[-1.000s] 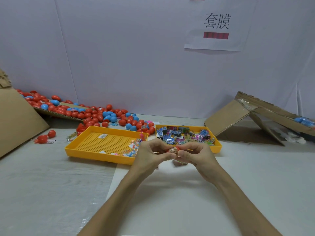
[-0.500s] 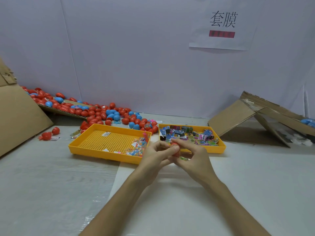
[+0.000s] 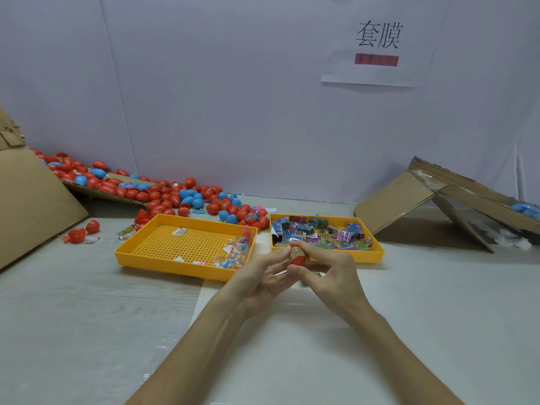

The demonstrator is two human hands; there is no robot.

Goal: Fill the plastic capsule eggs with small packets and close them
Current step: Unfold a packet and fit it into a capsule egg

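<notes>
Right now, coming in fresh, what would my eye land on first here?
Likely the heap of red and blue eggs spilling along the back left of the table. Next, mid-table, the left yellow tray and the right yellow tray, which is full of bright packets. In front of them, the left hand and right hand pinch a red egg.

"套膜" in black on the white paper sheet (image 3: 380, 42) taped to the wall.
</notes>
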